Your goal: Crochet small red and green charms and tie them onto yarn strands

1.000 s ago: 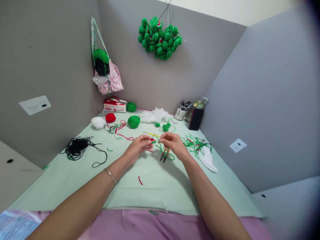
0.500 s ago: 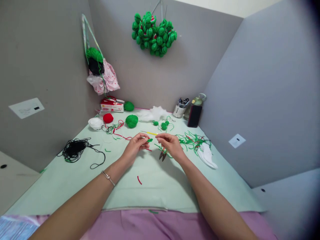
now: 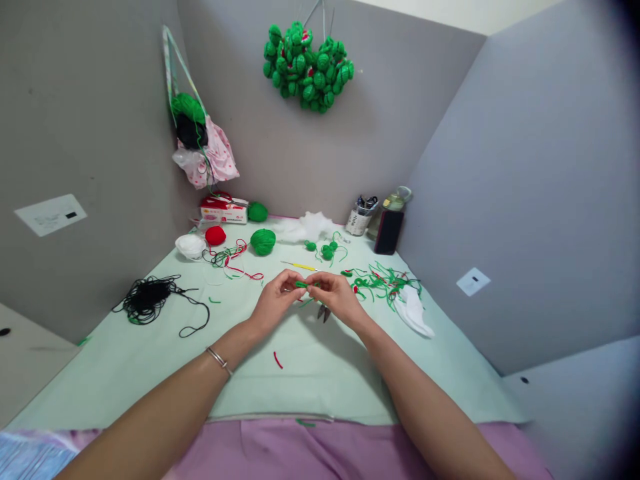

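Note:
Between my two hands is a small green crochet piece [image 3: 301, 285], partly hidden by the fingers. My left hand [image 3: 277, 297] pinches it from the left, fingers closed. From the other side, the fingertips of my right hand [image 3: 336, 296] are closed on its right end. Just beyond the hands lies a yellow-handled crochet hook [image 3: 303, 267] on the table. Scissors [image 3: 324, 313] lie under my right hand, with only the dark blades showing. A short red yarn scrap [image 3: 278, 360] rests nearer to me.
A black yarn tangle [image 3: 150, 300] lies left; green yarn scraps [image 3: 383, 281] and a white cloth-like piece [image 3: 414, 312] lie right. Farther back are a green yarn ball [image 3: 263, 242], a red yarn ball [image 3: 215, 235], white stuffing [image 3: 315, 228] and a phone [image 3: 389, 232]. Green crocheted pieces [image 3: 307, 70] hang on the wall.
My right hand has moved left and closed on the green piece beside my left hand. The hands are now together. The crochet hook lies in about the same place.

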The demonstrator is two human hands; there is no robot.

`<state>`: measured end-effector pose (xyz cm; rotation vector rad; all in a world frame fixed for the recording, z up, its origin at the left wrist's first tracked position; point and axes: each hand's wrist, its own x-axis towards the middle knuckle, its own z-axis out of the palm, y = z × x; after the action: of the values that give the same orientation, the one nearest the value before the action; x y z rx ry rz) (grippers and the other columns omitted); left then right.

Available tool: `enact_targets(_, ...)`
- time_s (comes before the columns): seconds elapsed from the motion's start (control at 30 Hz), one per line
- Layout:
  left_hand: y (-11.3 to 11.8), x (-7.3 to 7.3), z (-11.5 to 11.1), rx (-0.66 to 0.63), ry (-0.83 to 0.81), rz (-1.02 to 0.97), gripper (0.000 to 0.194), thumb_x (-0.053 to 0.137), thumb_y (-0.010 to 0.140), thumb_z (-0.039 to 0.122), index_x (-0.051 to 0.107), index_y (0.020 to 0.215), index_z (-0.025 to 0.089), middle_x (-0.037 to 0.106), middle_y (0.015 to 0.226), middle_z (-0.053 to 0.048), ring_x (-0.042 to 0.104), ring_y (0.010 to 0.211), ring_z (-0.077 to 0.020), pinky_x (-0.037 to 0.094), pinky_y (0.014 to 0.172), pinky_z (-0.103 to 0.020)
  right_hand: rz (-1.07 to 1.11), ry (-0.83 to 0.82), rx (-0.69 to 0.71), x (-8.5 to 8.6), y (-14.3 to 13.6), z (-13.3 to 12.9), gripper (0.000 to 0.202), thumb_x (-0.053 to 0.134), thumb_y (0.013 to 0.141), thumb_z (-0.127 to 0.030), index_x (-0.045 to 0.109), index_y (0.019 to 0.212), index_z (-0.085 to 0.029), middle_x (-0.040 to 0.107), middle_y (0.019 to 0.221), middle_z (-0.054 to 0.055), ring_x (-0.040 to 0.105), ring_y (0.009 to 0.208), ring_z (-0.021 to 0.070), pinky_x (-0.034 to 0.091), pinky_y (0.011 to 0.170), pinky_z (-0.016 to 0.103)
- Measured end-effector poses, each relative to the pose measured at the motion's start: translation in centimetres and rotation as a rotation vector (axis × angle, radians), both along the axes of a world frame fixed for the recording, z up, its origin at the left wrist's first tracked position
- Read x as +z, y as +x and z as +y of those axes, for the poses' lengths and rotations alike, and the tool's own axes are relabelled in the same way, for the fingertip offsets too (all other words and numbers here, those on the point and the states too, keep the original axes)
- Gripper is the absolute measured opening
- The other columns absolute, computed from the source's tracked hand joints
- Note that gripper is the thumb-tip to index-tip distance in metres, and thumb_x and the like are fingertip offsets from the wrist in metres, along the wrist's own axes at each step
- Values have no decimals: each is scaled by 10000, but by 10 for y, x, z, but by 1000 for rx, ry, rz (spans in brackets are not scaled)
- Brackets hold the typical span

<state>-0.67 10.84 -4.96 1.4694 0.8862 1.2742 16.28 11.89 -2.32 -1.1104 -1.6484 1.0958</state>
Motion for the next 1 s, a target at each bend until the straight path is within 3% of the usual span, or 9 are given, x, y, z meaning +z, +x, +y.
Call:
enact_targets(0.17, -1, -2, -2, 73, 180, 124, 166, 658, 838, 285, 609, 972, 199, 548, 1016, -33, 609, 915, -169, 536, 837, -328, -97, 83, -51, -2, 0, 0, 153, 576, 723, -234, 676, 809, -156, 563, 639, -21, 443, 561, 98, 344, 539, 230)
enact_targets(0.43, 1, -1, -3, 0, 92, 80, 107, 589, 877, 280, 576, 902, 177, 576, 918, -32, 613, 841, -168, 533, 788, -327, -139, 171, -89, -2, -2, -2, 159, 553, 721, -209, 667, 821, -161, 592, 700, 0, 481, 616, 119, 381, 579, 241)
enact_targets(0.57, 0, -1, -2, 33, 89, 56, 95, 588, 869, 267, 569, 882, 175, 574, 885, -24, 608, 812, -161, 527, 773, -319, -78, 151, -41, -4, -2, -1, 166, 620, 726, -262, 650, 858, -165, 613, 759, 10, 500, 645, 123, 406, 605, 244)
enact_targets(0.77, 1, 0, -5, 50, 150, 44, 62, 584, 858, 233, 554, 866, 179, 573, 903, -26, 602, 814, -154, 524, 761, -300, -76, 111, -106, -7, -4, 2, 133, 589, 683, -204, 639, 802, -170, 550, 621, -34, 454, 551, 104, 342, 528, 229)
enact_targets(0.93, 3, 2, -7, 34, 248, 121, 52, 585, 866, 231, 555, 870, 188, 563, 959, -39, 587, 921, -171, 518, 852, -324, 25, 22, -96, -5, -5, 3, 130, 603, 685, -241, 639, 782, -162, 565, 621, -30, 441, 535, 94, 328, 504, 222)
enact_targets(1.0, 3, 0, -7, 31, 265, 162, 132, 642, 834, 226, 554, 928, 196, 560, 975, -36, 586, 943, -178, 510, 887, -342, 72, -20, -84, -4, -5, 3, 137, 624, 683, -261, 634, 775, -160, 574, 630, -26, 440, 538, 91, 324, 500, 220)
